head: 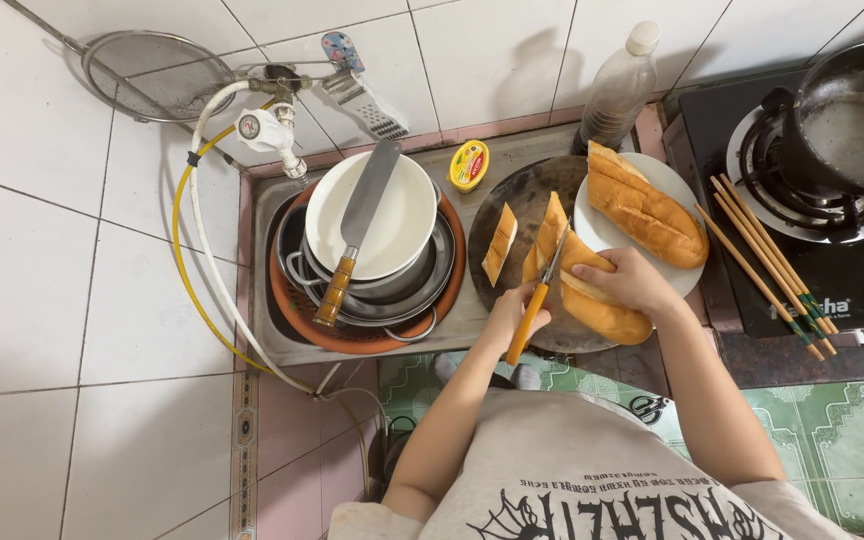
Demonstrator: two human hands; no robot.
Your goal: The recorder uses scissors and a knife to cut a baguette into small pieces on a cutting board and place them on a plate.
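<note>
Left hand (514, 318) gripping orange-handled knife (535, 300) — right hand (627, 282) clamped over baguette (592, 290) on round board (527, 205).

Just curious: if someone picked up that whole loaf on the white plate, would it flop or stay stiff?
The loaf would probably stay stiff: its crust looks hard and golden. It is likely light for its size. Resting lengthwise on the plate, it seems unlikely to roll, though the crust may flake.
</note>
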